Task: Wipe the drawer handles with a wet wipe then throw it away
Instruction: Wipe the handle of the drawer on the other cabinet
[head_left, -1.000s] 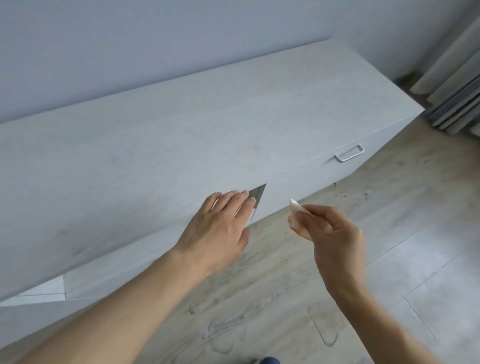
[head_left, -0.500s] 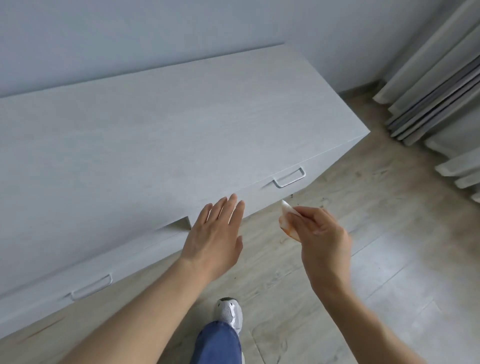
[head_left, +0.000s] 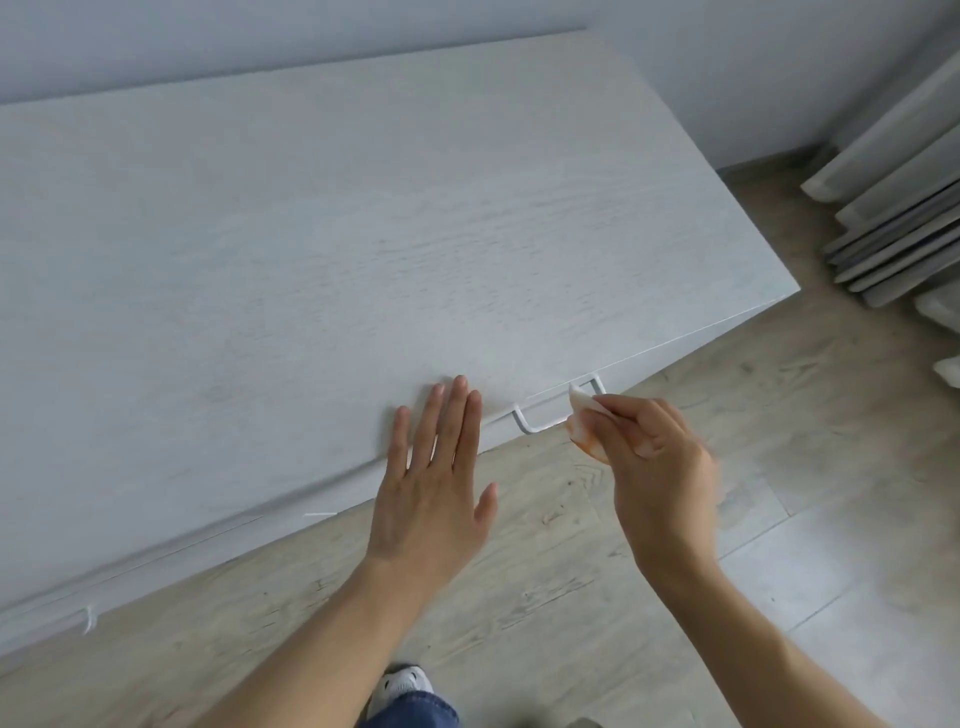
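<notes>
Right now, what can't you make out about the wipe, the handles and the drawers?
Wet wipe: head view, mostly covered by the right hand; contact with the handle is unclear.
Near drawer handle: part of its bar is behind the wipe.
Far-left handle: only a sliver shows under the dresser top.
Drawer fronts: only a thin strip shows below the top.
Bin: out of frame.

We log the dresser backed against the wall, floor before it. Left hand reaches over the dresser's front edge, left of the drawer handle. Right hand pinches the wet wipe at that handle's right end. Second handle far left. Curtains right of the dresser. Shoe between our forearms.
</notes>
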